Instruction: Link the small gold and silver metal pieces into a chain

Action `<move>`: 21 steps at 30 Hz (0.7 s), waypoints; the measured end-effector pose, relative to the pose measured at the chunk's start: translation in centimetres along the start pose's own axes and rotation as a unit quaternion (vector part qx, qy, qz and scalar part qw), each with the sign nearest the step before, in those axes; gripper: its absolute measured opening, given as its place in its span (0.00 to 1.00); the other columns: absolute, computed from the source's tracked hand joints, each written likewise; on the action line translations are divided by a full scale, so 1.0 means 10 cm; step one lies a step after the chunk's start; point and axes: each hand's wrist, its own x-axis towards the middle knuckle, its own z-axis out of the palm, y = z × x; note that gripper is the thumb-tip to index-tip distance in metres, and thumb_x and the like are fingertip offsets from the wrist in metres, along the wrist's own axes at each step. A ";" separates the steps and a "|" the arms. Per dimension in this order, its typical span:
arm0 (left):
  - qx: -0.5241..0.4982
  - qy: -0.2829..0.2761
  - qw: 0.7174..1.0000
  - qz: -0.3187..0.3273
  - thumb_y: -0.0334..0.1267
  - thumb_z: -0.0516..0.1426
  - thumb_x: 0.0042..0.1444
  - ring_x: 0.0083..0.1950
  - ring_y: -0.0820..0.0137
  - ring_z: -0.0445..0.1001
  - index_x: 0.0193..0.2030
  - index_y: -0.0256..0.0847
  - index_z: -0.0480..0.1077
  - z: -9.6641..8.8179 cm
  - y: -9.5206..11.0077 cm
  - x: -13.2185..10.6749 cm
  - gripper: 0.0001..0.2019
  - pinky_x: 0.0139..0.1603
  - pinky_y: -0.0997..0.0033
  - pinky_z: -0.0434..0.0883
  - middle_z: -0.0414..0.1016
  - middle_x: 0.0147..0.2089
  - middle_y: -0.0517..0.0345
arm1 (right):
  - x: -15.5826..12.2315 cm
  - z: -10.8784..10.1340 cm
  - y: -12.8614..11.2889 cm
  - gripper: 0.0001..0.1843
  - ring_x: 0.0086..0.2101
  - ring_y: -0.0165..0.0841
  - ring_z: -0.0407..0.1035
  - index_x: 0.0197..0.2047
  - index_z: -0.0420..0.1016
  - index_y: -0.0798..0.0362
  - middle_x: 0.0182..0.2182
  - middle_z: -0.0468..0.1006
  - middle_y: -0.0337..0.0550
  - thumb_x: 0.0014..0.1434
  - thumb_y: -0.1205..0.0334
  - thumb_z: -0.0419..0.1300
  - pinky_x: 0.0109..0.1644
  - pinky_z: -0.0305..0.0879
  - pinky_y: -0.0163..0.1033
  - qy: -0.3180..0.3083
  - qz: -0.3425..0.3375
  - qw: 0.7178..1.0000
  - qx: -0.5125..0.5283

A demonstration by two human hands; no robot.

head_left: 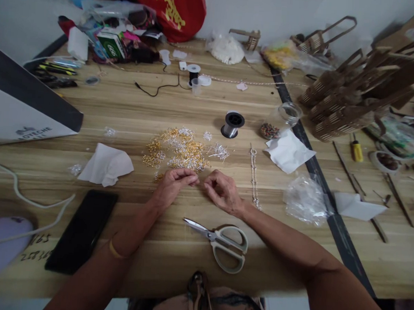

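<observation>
Findings [189, 154] are probably light, stiff and slippery, best pinched by their edges; left hand [172, 184] and right hand [224, 190] are curled nearly closed, contents indiscernible.

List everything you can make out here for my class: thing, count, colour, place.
Metal findings: uncounted, gold and silver, centre
Scissors: one, cream handles, front centre
Chain: one, silvery, right of findings
Spools: two, silvery and black, behind findings
Jar: one, clear, back right
Beads: uncounted, mixed dark, inside jar
Papers: several, white, left and right
Plastic packaging: uncounted, clear, right
Phone-like slab: one, black, front left
Printed box: one, white and grey, left
Red bag: one, red, back
Packets: uncounted, multicoloured, back left
Basket shapes: several, brown, right
Tool: one, yellow handle, right
Tabletop: one, brown, underneath
Bracelet: one, yellow, left forearm
Left grip: one, near findings
Right grip: one, near findings
</observation>
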 end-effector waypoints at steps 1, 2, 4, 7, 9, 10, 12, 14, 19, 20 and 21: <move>0.002 -0.002 1.000 0.001 0.40 0.66 0.45 0.30 0.74 0.70 0.28 0.37 0.77 0.00 0.00 0.00 0.08 0.38 0.74 0.66 0.76 0.27 0.60 | 0.00 0.00 0.00 0.04 0.26 0.28 0.63 0.34 0.67 0.52 0.26 0.70 0.40 0.62 0.66 0.55 0.28 0.60 0.34 0.003 -0.003 1.000 -0.001; 0.004 -0.004 1.000 0.002 0.40 0.66 0.45 0.30 0.74 0.70 0.28 0.37 0.77 0.00 0.01 0.00 0.08 0.38 0.74 0.66 0.76 0.27 0.60 | 0.00 0.01 0.01 0.03 0.26 0.28 0.64 0.35 0.67 0.53 0.27 0.70 0.40 0.62 0.66 0.55 0.28 0.60 0.34 0.006 -0.007 1.000 0.000; 0.003 -0.006 1.000 0.002 0.40 0.66 0.45 0.31 0.74 0.70 0.28 0.37 0.77 0.00 0.01 0.00 0.08 0.38 0.74 0.66 0.76 0.27 0.60 | 0.00 0.01 0.01 0.03 0.26 0.28 0.64 0.35 0.67 0.53 0.27 0.71 0.40 0.62 0.67 0.55 0.28 0.61 0.33 0.009 -0.012 1.000 0.002; -0.007 -0.008 1.000 0.000 0.39 0.66 0.45 0.31 0.74 0.70 0.28 0.37 0.77 0.00 0.00 0.00 0.08 0.38 0.74 0.66 0.77 0.27 0.60 | -0.01 0.01 0.02 0.03 0.27 0.28 0.64 0.35 0.67 0.52 0.27 0.71 0.40 0.62 0.67 0.55 0.29 0.61 0.33 0.004 -0.011 1.000 -0.002; -0.010 -0.009 1.000 0.000 0.39 0.66 0.45 0.31 0.74 0.70 0.28 0.37 0.77 0.00 -0.01 0.01 0.08 0.37 0.75 0.66 0.76 0.27 0.60 | -0.01 0.01 0.02 0.03 0.27 0.28 0.64 0.35 0.67 0.52 0.27 0.70 0.40 0.62 0.67 0.55 0.29 0.61 0.33 0.001 -0.011 1.000 -0.005; -0.010 -0.009 1.000 0.001 0.39 0.66 0.45 0.31 0.75 0.70 0.28 0.37 0.77 0.00 -0.01 0.01 0.07 0.37 0.75 0.66 0.76 0.27 0.60 | -0.01 0.01 0.02 0.03 0.26 0.28 0.64 0.35 0.67 0.52 0.27 0.70 0.39 0.62 0.67 0.55 0.29 0.61 0.33 0.000 -0.011 1.000 -0.005; -0.008 -0.010 1.000 0.004 0.39 0.66 0.45 0.30 0.75 0.70 0.28 0.37 0.77 0.00 -0.01 0.01 0.07 0.37 0.75 0.66 0.77 0.27 0.61 | -0.01 0.01 0.01 0.03 0.26 0.28 0.64 0.35 0.67 0.52 0.26 0.70 0.39 0.62 0.67 0.55 0.28 0.61 0.33 -0.001 -0.010 1.000 -0.005; -0.007 -0.012 1.000 0.006 0.38 0.66 0.45 0.31 0.75 0.71 0.28 0.37 0.77 0.00 -0.01 0.01 0.07 0.37 0.76 0.66 0.77 0.27 0.61 | 0.00 0.01 0.01 0.03 0.27 0.28 0.64 0.35 0.67 0.52 0.27 0.70 0.40 0.62 0.67 0.55 0.29 0.61 0.33 -0.001 -0.011 1.000 -0.005; -0.008 -0.017 1.000 0.009 0.38 0.66 0.45 0.31 0.75 0.71 0.29 0.37 0.77 -0.01 -0.01 0.00 0.07 0.37 0.76 0.66 0.77 0.28 0.61 | 0.00 0.01 0.01 0.04 0.27 0.28 0.64 0.34 0.67 0.52 0.27 0.71 0.40 0.62 0.66 0.55 0.30 0.62 0.34 -0.003 -0.006 1.000 -0.011; -0.007 -0.018 1.000 0.011 0.38 0.66 0.46 0.31 0.75 0.71 0.29 0.37 0.77 -0.02 -0.02 0.01 0.06 0.38 0.76 0.66 0.77 0.28 0.61 | 0.00 0.01 0.01 0.04 0.27 0.28 0.64 0.34 0.67 0.52 0.27 0.71 0.40 0.62 0.66 0.55 0.29 0.62 0.34 -0.004 -0.003 1.000 -0.010; -0.005 -0.018 1.000 0.013 0.38 0.66 0.46 0.31 0.75 0.71 0.29 0.37 0.77 -0.02 -0.02 0.01 0.06 0.38 0.75 0.66 0.77 0.28 0.61 | 0.00 0.01 0.01 0.04 0.26 0.28 0.64 0.34 0.67 0.52 0.26 0.71 0.40 0.62 0.66 0.55 0.29 0.61 0.34 -0.004 -0.001 1.000 -0.010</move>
